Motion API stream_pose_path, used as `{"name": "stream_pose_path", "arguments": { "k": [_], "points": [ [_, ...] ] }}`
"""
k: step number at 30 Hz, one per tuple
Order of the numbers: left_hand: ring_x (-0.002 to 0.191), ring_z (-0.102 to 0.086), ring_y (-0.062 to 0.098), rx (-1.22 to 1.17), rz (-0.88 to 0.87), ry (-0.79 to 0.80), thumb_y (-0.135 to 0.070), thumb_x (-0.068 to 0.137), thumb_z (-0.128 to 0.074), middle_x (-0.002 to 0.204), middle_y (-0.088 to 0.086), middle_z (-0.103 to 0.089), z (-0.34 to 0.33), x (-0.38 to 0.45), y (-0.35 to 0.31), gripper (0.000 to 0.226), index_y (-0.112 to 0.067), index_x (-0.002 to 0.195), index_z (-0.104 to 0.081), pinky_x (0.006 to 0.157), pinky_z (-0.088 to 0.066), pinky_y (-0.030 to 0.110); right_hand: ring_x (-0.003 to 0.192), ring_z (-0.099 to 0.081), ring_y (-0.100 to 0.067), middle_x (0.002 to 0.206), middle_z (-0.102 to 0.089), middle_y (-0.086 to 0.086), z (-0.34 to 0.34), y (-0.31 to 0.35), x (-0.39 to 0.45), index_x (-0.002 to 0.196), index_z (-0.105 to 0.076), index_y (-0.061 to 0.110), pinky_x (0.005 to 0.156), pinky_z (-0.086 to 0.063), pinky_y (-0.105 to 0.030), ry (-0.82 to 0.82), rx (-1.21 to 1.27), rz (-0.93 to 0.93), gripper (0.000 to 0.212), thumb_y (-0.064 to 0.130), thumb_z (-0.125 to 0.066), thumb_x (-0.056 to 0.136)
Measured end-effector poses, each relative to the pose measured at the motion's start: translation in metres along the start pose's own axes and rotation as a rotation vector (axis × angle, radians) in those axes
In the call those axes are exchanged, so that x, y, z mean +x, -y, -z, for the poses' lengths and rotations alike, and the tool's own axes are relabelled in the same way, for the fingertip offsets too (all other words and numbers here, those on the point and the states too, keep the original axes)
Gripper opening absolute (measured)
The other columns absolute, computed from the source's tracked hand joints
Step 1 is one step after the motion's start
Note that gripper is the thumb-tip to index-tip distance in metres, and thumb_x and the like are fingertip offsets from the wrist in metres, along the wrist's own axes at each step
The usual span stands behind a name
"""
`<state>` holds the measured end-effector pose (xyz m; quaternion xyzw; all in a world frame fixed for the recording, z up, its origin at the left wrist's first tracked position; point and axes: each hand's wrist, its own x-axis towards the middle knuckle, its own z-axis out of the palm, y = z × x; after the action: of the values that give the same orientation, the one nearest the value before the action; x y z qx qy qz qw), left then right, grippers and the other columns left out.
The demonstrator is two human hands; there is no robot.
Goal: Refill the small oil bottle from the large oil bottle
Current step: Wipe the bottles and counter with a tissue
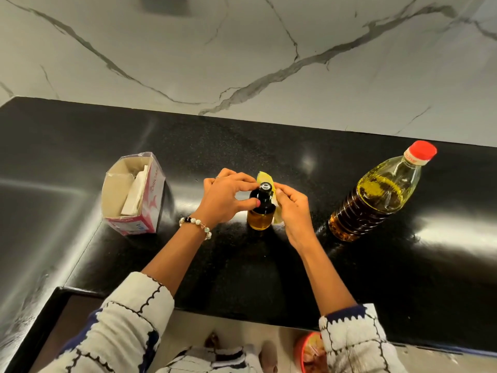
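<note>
Your patterned white sleeves (129, 327) fill the near edge of the view, and from them both forearms reach forward over the black worktop (269, 265) to meet at the small oil bottle (261, 211). That bottle stands upright near the middle of the worktop, between your two hands, its glass base holding yellow oil and its black pump top (263, 193) on. Your left hand (227, 200), with a beaded bracelet (196, 224) at the wrist, has fingers and thumb curled round the black top from the left side. Your right hand (291, 208) sits just to the right of the bottle, its fingers curled and pinching a yellow cloth or paper (270, 184) that lies against the bottle's right and far side. Well to the right of that hand stands the large oil bottle (376, 195), upright, red cap (421, 150) on, partly filled with oil. Over to the left of your left hand, apart from it, an opened tissue box (134, 195) rests on the worktop.
</note>
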<state>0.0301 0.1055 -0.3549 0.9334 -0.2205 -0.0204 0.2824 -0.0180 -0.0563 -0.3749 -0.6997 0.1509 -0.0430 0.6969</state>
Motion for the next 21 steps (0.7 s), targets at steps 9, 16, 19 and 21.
{"name": "stream_pose_path", "arguments": {
  "k": [9, 16, 19, 21],
  "points": [
    [0.085, -0.062, 0.017, -0.203, 0.198, -0.398, -0.039, 0.085, -0.066, 0.093, -0.004, -0.071, -0.036, -0.037, -0.023, 0.024, -0.025, 0.104, -0.072, 0.076, -0.050, 0.044, 0.089, -0.068, -0.003, 0.091, -0.073, 0.013, -0.011, -0.007, -0.042, 0.107, -0.071, 0.029, 0.079, -0.054, -0.022, -0.250, -0.042, 0.143, 0.018, 0.025, -0.060, 0.094],
    [0.084, -0.064, 0.014, -0.456, 0.396, -0.383, -0.034, 0.077, -0.077, 0.094, -0.003, -0.064, -0.043, -0.029, -0.041, 0.037, -0.024, 0.112, -0.071, 0.082, -0.052, 0.035, 0.086, -0.069, -0.004, 0.090, -0.074, 0.011, -0.010, -0.004, -0.031, 0.110, -0.072, 0.020, 0.077, -0.055, -0.025, -0.250, -0.070, 0.158, 0.020, 0.021, -0.060, 0.093],
    [0.079, -0.062, 0.012, -0.486, 0.414, -0.346, -0.032, 0.075, -0.079, 0.092, -0.008, -0.060, -0.044, -0.026, -0.044, 0.041, -0.023, 0.114, -0.070, 0.078, -0.051, 0.026, 0.085, -0.068, -0.009, 0.089, -0.074, 0.003, -0.004, 0.002, -0.012, 0.104, -0.073, 0.014, 0.083, -0.055, -0.035, -0.154, -0.022, 0.076, 0.019, 0.013, -0.058, 0.093],
    [0.076, -0.061, 0.012, -0.477, 0.427, -0.354, -0.033, 0.075, -0.079, 0.093, -0.009, -0.061, -0.044, -0.025, -0.043, 0.041, -0.025, 0.114, -0.069, 0.078, -0.052, 0.030, 0.088, -0.068, -0.017, 0.090, -0.074, -0.007, 0.001, 0.006, 0.005, 0.099, -0.074, 0.010, 0.089, -0.053, -0.046, -0.033, 0.008, -0.006, 0.018, 0.011, -0.056, 0.093]
  ]
}}
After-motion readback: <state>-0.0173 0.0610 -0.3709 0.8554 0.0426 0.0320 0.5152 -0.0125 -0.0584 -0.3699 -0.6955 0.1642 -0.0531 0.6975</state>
